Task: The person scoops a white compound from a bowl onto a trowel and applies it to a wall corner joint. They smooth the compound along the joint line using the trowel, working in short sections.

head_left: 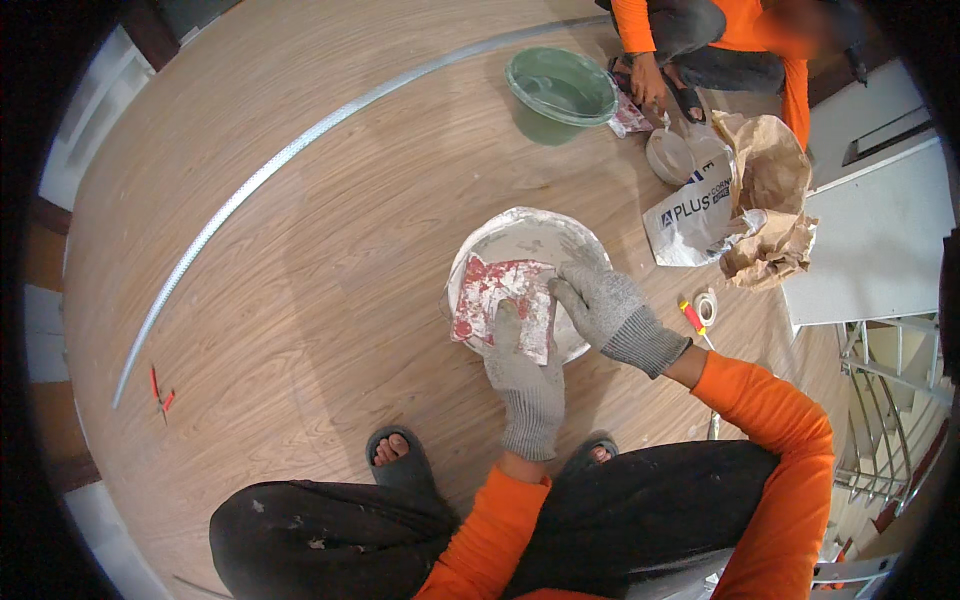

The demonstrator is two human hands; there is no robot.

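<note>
In front of me a round white bucket (585,232) holds greyish-white paste smeared around its inside. Over it, a flat red spreader (490,300) is crusted with white plaster. My left hand (522,370), in a grey knit glove, grips the spreader from the near side, its thumb lying on top. My gloved right hand (605,305) is closed at the spreader's right edge, fingers curled against it; the tips are partly hidden.
A green tub (560,100) stands beyond the bucket. An opened paper sack (690,215) lies right, beside a small bowl (670,155) near a crouching co-worker's hand (648,85). A long metal strip (270,165) curves across the floor. Red-handled pliers (160,392) lie left, a screwdriver (692,318) right.
</note>
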